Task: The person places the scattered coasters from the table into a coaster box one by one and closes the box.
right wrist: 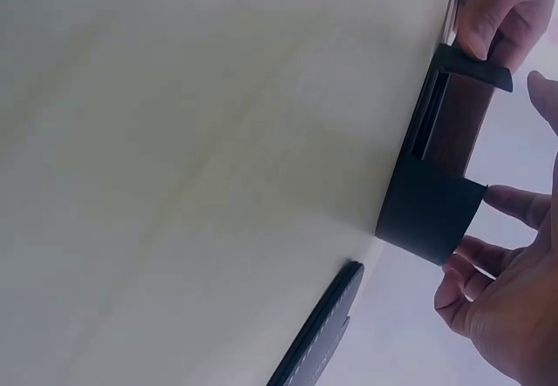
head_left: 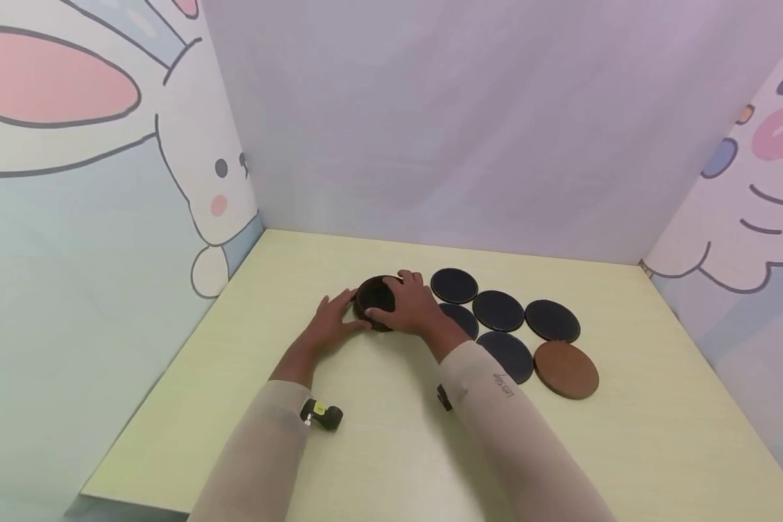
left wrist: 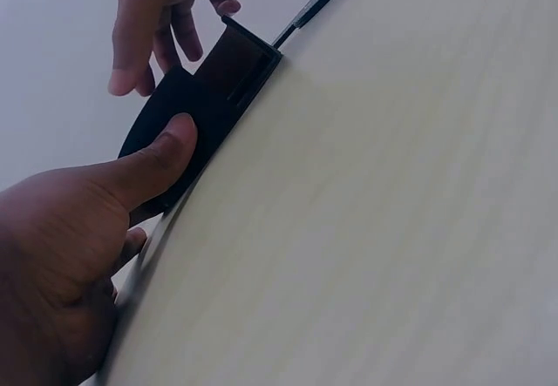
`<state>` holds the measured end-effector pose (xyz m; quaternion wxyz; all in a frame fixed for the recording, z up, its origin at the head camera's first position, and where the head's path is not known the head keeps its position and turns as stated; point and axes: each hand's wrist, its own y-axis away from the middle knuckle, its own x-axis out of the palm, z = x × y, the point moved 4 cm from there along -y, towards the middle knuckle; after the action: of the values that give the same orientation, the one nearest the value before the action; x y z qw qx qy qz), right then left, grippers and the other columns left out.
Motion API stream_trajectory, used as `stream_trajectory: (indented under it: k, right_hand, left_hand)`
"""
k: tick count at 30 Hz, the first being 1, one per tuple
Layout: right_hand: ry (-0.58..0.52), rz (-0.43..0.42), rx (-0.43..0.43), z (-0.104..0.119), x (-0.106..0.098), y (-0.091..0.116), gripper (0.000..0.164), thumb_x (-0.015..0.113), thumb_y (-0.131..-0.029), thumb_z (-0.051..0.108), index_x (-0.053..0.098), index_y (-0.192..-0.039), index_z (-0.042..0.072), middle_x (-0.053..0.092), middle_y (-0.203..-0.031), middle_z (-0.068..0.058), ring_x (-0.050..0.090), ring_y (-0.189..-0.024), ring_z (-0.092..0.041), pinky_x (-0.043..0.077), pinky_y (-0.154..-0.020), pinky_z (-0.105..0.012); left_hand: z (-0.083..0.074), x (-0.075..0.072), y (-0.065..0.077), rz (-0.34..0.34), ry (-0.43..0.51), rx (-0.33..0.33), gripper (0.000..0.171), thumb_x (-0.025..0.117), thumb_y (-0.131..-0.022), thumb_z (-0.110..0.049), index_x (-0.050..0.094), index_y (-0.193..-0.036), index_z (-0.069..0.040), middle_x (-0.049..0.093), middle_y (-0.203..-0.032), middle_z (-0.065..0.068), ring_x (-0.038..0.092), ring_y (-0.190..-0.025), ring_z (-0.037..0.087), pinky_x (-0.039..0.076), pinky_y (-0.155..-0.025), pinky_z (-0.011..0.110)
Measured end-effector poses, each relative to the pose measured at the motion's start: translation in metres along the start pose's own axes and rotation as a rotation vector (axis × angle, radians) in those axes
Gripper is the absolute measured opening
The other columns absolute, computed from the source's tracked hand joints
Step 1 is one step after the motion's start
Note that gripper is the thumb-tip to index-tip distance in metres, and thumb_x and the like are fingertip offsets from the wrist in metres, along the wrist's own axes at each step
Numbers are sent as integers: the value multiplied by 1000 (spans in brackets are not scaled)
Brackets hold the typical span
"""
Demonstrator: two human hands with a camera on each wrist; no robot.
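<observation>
A round dark coaster holder (head_left: 375, 294) with a cut-out in its side wall stands on the table. My left hand (head_left: 326, 325) holds it from the left, its thumb (left wrist: 174, 146) on the outer wall and the other fingers mostly hidden behind. Over the right side of the holder is my right hand (head_left: 409, 304); in the right wrist view one fingertip (right wrist: 497, 196) meets the rim while the thumb stays apart from it. Through the cut-out the brown inside wall (right wrist: 458, 129) shows. Whether coasters lie inside cannot be made out.
Several round black coasters (head_left: 498, 311) lie flat to the right of the holder, some partly under my right forearm. Nearest me among them is a brown coaster (head_left: 566, 370). Cloth walls (head_left: 431, 130) bound the pale table (head_left: 378, 435) at the back and sides.
</observation>
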<state>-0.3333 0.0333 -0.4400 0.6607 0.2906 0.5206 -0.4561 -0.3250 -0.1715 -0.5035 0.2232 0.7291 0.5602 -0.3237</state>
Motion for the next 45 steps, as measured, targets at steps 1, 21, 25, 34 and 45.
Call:
stream_trajectory:
  k: [1, 21, 25, 34, 45]
  right_hand:
    - [-2, 2, 3, -2, -1, 1, 83, 65, -101, 66, 51, -163, 13, 41, -170, -22, 38, -159, -45, 48, -122, -67]
    - [-21, 62, 179, -46, -20, 28, 81, 57, -107, 63, 46, -165, 8, 38, -168, -24, 36, -156, -45, 57, -110, -66]
    - [-30, 75, 227, -54, -25, 33, 75, 57, -109, 55, 46, -165, 7, 36, -170, -25, 35, -157, -47, 56, -110, -68]
    - [22, 166, 298, -61, -29, 46, 84, 67, -103, 54, 40, -169, 10, 30, -172, -29, 32, -158, -52, 55, -110, -70]
    - [45, 259, 282, -68, -26, 58, 102, 79, -93, 59, 34, -172, 13, 25, -175, -30, 25, -162, -54, 50, -115, -73]
  left_hand:
    - [0, 0, 0, 0, 3, -4, 86, 78, -99, -51, 37, -171, -28, 36, -180, 4, 18, -172, 33, -1, -143, 58]
    - [-2, 0, 0, -13, -11, 21, 88, 80, -99, -47, 38, -171, -21, 35, -179, 13, 20, -171, 41, -1, -142, 62]
    - [-1, 0, 1, -9, -2, 7, 89, 81, -98, -46, 38, -171, -19, 33, -180, 14, 17, -171, 43, 0, -142, 62]
    - [-1, -1, 1, -4, 21, -11, 89, 80, -98, -48, 38, -171, -22, 33, -180, 11, 13, -172, 43, 1, -142, 62]
    - [-7, -3, 2, -11, 14, 11, 88, 82, -98, -43, 39, -171, -18, 35, -179, 13, 23, -170, 38, -1, -143, 60]
